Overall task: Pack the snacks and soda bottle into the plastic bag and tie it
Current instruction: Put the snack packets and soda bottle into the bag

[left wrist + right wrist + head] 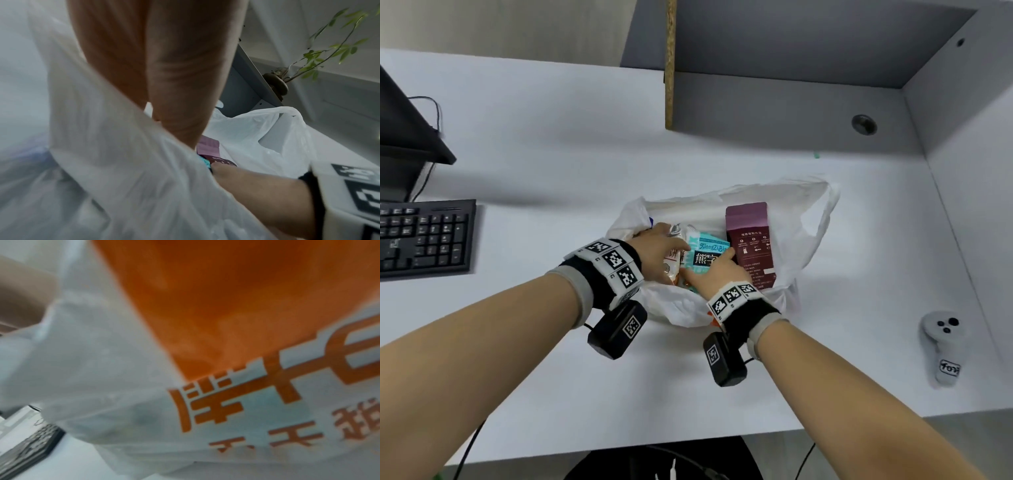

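Observation:
A white plastic bag [804, 209] lies open on the white desk [551, 144]. Inside it a maroon box [750, 240] stands at the right, with a teal snack packet [705, 255] and a white and orange snack packet [674, 255] to its left. My left hand [659, 251] reaches into the bag and holds the white and orange packet between thumb and fingers. Beside it, my right hand [717, 270] grips the teal packet, thumb on top. The left wrist view shows the maroon box [207, 146] past my fingers [174, 81]. In the right wrist view the bag's orange-printed wall [226, 321] hides the hand. No soda bottle shows.
A black keyboard [424, 236] and a monitor [407, 126] sit at the desk's left. A grey controller [945, 346] lies at the right near the front edge. Grey partition walls [962, 164] close off the back and right. A potted plant [339, 48] stands beyond the partition.

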Available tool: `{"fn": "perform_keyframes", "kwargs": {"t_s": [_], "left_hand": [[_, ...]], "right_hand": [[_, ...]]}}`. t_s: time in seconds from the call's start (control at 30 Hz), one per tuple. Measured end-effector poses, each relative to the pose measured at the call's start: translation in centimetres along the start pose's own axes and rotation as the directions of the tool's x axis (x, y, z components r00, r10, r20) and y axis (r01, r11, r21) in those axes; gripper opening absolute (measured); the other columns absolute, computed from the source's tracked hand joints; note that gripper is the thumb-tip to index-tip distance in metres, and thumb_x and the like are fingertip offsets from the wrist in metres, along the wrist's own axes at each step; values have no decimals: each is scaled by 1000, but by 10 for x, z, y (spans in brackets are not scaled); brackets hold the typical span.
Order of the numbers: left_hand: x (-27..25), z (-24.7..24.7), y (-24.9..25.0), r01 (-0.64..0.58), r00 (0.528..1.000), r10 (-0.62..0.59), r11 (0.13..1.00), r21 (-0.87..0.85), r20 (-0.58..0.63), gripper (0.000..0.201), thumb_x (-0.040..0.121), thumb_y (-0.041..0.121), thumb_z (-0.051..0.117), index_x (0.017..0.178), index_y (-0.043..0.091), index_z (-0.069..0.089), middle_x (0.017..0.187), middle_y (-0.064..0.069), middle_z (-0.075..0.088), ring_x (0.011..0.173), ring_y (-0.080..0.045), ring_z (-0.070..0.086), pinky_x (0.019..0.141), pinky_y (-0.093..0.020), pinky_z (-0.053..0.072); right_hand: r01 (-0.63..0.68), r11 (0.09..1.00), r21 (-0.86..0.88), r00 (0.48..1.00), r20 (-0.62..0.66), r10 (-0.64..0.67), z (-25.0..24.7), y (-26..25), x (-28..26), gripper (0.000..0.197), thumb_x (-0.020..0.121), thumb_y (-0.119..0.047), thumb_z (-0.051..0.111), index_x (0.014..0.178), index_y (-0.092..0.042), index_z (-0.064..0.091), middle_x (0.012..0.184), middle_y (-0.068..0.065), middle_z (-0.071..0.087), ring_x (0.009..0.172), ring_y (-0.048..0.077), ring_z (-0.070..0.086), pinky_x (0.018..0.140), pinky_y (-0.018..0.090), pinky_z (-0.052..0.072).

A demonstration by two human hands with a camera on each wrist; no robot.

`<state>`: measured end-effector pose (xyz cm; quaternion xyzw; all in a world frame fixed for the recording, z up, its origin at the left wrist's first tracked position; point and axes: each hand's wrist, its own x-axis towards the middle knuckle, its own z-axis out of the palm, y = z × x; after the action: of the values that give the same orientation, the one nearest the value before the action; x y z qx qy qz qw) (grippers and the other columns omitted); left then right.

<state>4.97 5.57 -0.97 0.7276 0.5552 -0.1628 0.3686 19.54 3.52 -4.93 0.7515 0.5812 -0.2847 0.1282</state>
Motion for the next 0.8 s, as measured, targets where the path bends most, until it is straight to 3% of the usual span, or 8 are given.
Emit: {"fn": "perform_keyframes", "kwargs": {"t_s": [0.17,0.3,0.43,0.53,0.6,0.67,0.73,0.8], "left_hand": [[-4,3,-2,-18,1000,17,999,-34,-23,78,74,33,72,143,28,35,152,-9,25,141,-25,29,113,-29,24],[-3,8,-7,-29,998,26,999,-46,-65,78,71,40,72,140,34,36,148,-7,32,135,-25,38,111,-32,31],[0,14,-8,2,995,-9,998,-69,-100,85,69,45,72,143,38,30,148,-8,32,138,-26,33,113,-39,32],[1,11,-10,1,997,-11,992,-128,-76,101,70,36,74,148,38,10,149,-13,29,140,-28,29,113,-38,31],[-1,6,-13,16,998,-26,985,-169,-60,105,69,28,75,150,29,7,149,-15,30,140,-29,28,112,-35,32],[-4,4,-16,57,995,-72,981,-187,-70,90,73,27,72,146,19,21,143,-16,33,134,-31,35,105,-34,36],[-7,5,-16,113,989,-126,980,-163,-73,69,76,27,68,135,10,35,137,-17,40,126,-31,43,103,-36,40],[-9,10,-17,138,987,-148,981,-133,-68,64,77,28,67,131,8,40,133,-15,48,121,-31,49,100,-36,43]], "right_hand": [[119,993,-17,987,-105,-120,0,0,2,112,71,-54,66,150,-10,-1,130,18,42,107,32,58,80,35,48],[217,943,-252,951,-164,-263,-10,12,3,93,72,-46,66,145,-12,20,136,16,34,112,32,50,69,35,45],[207,914,-349,921,-246,-303,-13,20,2,73,74,-43,63,132,-7,39,139,14,36,124,32,37,94,43,42],[252,931,-265,907,-270,-323,-20,12,-3,63,79,-40,62,127,-4,43,133,14,42,122,30,40,98,42,40],[330,940,-84,913,-223,-341,-22,-3,-7,53,83,-45,56,118,-6,49,121,11,52,111,28,50,89,38,45],[298,952,68,954,-65,-294,-19,-21,-11,55,82,-55,52,111,-9,52,109,9,63,99,28,61,76,33,46],[245,967,68,967,56,-249,-11,-34,-12,63,79,-56,55,117,-7,49,108,10,65,99,29,64,71,29,43],[207,977,50,974,84,-210,-4,-40,-13,69,77,-50,60,125,-4,42,112,11,64,103,29,63,71,28,40]]}}
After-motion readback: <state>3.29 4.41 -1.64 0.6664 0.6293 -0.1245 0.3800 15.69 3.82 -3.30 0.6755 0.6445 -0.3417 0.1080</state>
